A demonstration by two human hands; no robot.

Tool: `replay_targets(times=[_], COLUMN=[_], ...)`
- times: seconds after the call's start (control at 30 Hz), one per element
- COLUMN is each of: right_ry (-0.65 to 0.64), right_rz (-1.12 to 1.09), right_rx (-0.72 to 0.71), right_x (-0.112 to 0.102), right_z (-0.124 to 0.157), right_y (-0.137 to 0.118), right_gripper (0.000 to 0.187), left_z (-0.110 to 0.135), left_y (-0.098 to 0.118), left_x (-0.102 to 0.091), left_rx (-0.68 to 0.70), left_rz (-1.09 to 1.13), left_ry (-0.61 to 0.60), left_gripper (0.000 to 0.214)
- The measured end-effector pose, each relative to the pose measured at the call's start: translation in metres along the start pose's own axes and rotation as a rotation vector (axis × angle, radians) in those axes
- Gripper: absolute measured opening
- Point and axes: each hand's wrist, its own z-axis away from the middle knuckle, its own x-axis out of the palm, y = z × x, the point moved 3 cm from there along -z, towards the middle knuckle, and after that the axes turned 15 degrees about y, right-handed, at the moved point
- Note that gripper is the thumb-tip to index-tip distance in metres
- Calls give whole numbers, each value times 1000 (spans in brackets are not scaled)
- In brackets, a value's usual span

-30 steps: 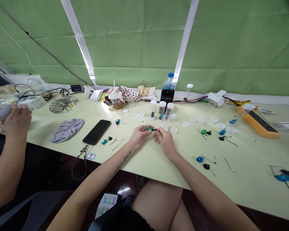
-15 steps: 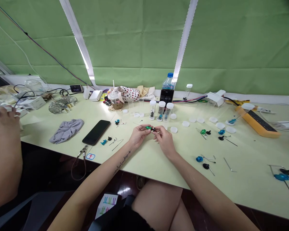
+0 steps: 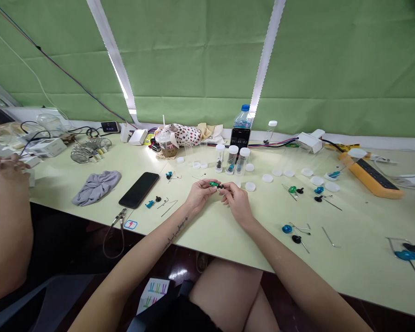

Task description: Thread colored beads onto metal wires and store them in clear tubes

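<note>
Over the middle of the table, my left hand pinches a small green plastic piece with a thin metal wire reaching out to the left. My right hand closes its fingertips on a small black piece right against the green one. Whether the two pieces are joined I cannot tell, as fingers partly cover them. Just beyond my hands stand capped clear tubes with blue and black parts inside. Left of my hands lie a blue part, a black disc piece and bent metal rods.
More blue, green and black parts with rods lie to the right. White caps, a dark phone, a grey cloth, a drink cup and an orange power strip surround them. Another person's arm is at left.
Almost nothing differs. Both hands keep the same hold on the green and black pieces, and the view has shifted very slightly.
</note>
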Motion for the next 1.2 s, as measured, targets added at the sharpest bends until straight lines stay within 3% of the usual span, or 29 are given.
replay_targets(times=[0.43, 0.83, 1.2], right_ry=[-33, 42, 14], right_rz=[32, 13, 17], right_rx=[-20, -33, -30], right_x=[1, 0, -1], right_z=[0, 0, 1], right_y=[-2, 1, -3], right_gripper=[31, 19, 26], left_z=[-1, -1, 1], left_y=[-1, 0, 0], left_x=[0, 0, 2], left_rx=[28, 17, 9], left_rz=[-3, 5, 2], left_ry=[-8, 1, 0], left_gripper=[30, 30, 30])
